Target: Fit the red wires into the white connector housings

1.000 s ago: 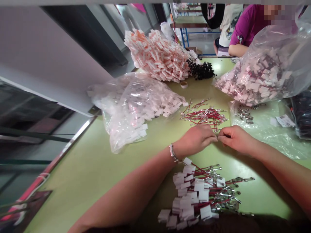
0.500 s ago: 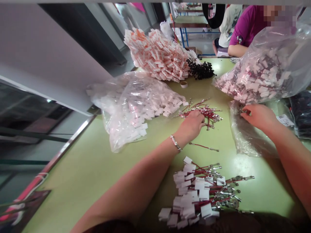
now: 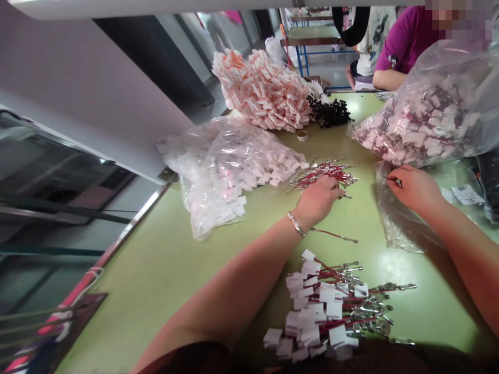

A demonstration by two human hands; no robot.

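Observation:
My left hand (image 3: 318,200) rests on a small heap of red wires with metal ends (image 3: 325,172), its fingers curled round some of them. My right hand (image 3: 414,188) lies on a flat clear bag (image 3: 401,228) and pinches a small metal terminal (image 3: 397,182). One loose red wire (image 3: 335,235) lies on the green table (image 3: 163,270) just behind my left wrist. Close to me is a pile of red wires fitted with white tags (image 3: 327,306).
A clear bag of white tags (image 3: 230,166) lies at left. Behind it sit a heap of orange-and-white tagged pieces (image 3: 265,91), a black bundle (image 3: 331,111) and a tape roll (image 3: 301,135). A large bag of tagged wires (image 3: 424,119) fills the right. A person in a purple shirt (image 3: 405,41) sits beyond.
A second ago both hands met in a pinch near the middle. They have parted: the left went forward to the red wires, the right went to the clear bag, leaving one wire on the table.

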